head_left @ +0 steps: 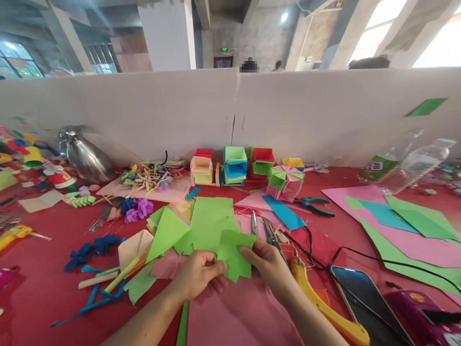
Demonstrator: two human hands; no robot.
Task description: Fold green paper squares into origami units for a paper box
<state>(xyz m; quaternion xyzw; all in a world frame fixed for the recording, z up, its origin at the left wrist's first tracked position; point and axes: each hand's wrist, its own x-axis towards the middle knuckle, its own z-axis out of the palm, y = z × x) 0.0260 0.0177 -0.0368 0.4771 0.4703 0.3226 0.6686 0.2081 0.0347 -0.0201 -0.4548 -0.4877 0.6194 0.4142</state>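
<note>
A small piece of green paper (236,250) with notched lower edges is held up between both hands. My left hand (201,274) pinches its left edge between thumb and fingers. On the opposite side, my right hand (268,262) grips the upper right corner. Just behind lies a larger green paper sheet (212,218), with a folded green piece (169,230) to its left. Scissors (255,223) and a utility knife (272,233) rest beyond my right hand. Pink paper (241,312) covers the table below the hands.
A yellow glue gun (324,307), its black cord and a phone (370,298) lie at the right. Colourful folded paper boxes (235,166) stand along the white partition (144,110). Farther out are a metal jug (88,156), plastic bottles (419,161) and pliers (315,204).
</note>
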